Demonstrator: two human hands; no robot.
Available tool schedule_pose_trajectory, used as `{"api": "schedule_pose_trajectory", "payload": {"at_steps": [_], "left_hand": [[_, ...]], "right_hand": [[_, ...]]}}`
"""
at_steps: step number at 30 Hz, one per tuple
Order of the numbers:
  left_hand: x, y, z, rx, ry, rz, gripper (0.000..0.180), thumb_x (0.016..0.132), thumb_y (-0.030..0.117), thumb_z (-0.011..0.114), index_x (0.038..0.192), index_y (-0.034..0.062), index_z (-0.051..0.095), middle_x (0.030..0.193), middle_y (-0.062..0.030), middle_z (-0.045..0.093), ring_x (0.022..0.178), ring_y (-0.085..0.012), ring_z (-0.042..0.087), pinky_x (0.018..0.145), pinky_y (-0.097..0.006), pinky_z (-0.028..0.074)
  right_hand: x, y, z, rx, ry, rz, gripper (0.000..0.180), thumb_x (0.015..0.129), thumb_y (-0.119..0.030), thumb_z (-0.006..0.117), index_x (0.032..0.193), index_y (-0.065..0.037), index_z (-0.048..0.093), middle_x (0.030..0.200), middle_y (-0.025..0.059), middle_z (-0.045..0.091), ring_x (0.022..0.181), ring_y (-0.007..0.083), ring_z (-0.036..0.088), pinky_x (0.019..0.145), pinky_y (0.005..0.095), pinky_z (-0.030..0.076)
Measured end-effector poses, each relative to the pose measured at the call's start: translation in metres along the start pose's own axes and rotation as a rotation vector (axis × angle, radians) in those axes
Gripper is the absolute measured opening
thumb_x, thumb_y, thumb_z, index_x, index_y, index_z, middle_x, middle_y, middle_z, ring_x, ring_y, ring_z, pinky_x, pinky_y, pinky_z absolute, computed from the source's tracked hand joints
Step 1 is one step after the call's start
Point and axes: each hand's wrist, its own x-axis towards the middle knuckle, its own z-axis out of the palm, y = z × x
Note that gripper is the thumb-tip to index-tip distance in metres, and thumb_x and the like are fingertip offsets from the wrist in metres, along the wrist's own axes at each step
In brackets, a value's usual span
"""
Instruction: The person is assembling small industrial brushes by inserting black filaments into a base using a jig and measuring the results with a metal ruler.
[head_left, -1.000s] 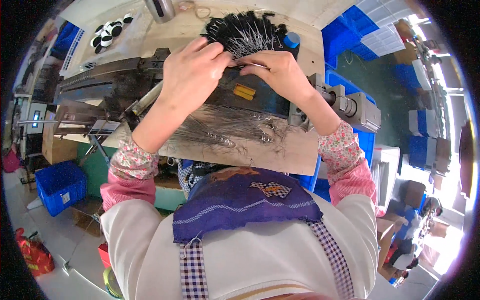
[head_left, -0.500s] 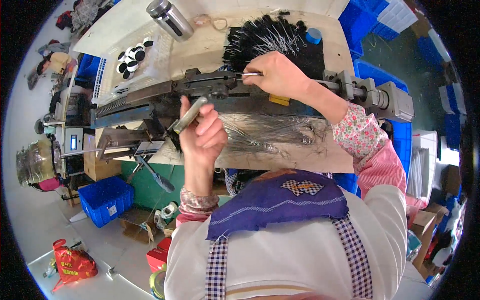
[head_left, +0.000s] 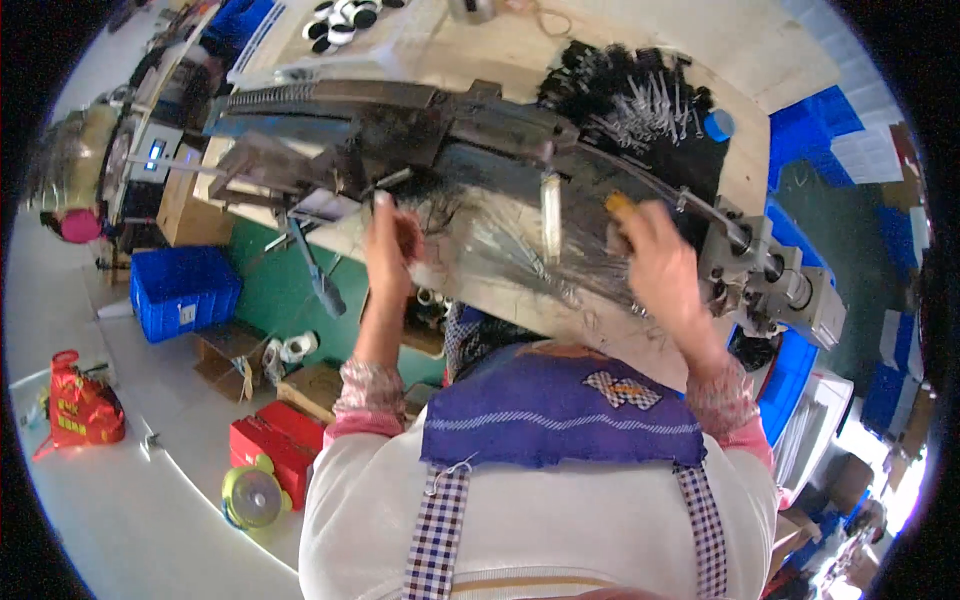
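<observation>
Left hand (head_left: 390, 250), right hand (head_left: 662, 265) blurred; cannot tell either grip. Hasty rightward sweep might scatter loose wires (head_left: 565, 288).

Left grip (head_left: 392, 245) near dark machine (head_left: 400, 125), blurred right grip (head_left: 657, 262) by yellow block (head_left: 616, 203), wires (head_left: 535, 261) between, black brushes (head_left: 645, 108) beyond

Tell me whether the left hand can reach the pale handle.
Probably yes: only thin wires lying on the table show between the left hand and the pale handle.
</observation>
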Motion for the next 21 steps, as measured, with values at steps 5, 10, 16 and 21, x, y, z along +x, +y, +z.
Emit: {"api": "schedule_pose_trajectory", "payload": {"at_steps": [5,10,16,21], "left_hand": [[0.015,0.026,-0.013,-0.148,-0.029,-0.087,0.041,0.091,0.038,0.051,0.086,-0.0007,0.061,0.059,-0.0026,0.054,0.041,-0.0077,0.041,0.036,-0.023,0.024],[0.012,0.007,0.0,-0.298,-0.017,0.055,0.025,0.095,0.025,0.048,0.083,0.0038,0.055,0.06,0.0011,0.046,0.042,-0.007,0.031,0.038,-0.022,0.023],[-0.083,0.041,0.109,-0.173,-0.526,0.339,0.024,0.096,0.023,0.044,0.081,0.0056,0.05,0.057,0.0051,0.033,0.044,-0.0033,0.028,0.037,-0.021,0.019],[-0.079,0.03,0.202,-0.218,-1.144,-0.367,0.025,0.095,0.027,0.048,0.08,0.0065,0.05,0.056,0.0055,0.034,0.039,-0.0047,0.029,0.036,-0.021,0.02]], "right_hand": [[-0.005,0.047,0.039,-0.104,-0.101,0.293,0.019,0.08,-0.008,0.06,0.095,-0.005,0.048,0.093,0.0145,0.053,0.076,0.0362,0.059,0.06,0.0439,0.049],[-0.015,0.046,0.028,-0.125,-0.189,0.344,0.015,0.081,-0.007,0.058,0.089,-0.004,0.046,0.089,0.0155,0.053,0.079,0.0378,0.057,0.064,0.0448,0.047],[-0.031,0.056,0.041,-0.057,-0.156,0.35,0.014,0.082,-0.008,0.051,0.095,-0.003,0.05,0.094,0.0219,0.053,0.081,0.0409,0.057,0.067,0.0475,0.049],[-0.037,0.047,0.036,0.226,-0.088,0.384,0.014,0.085,-0.012,0.048,0.093,0.0,0.05,0.09,0.0216,0.053,0.081,0.0386,0.057,0.07,0.0444,0.048]]}}
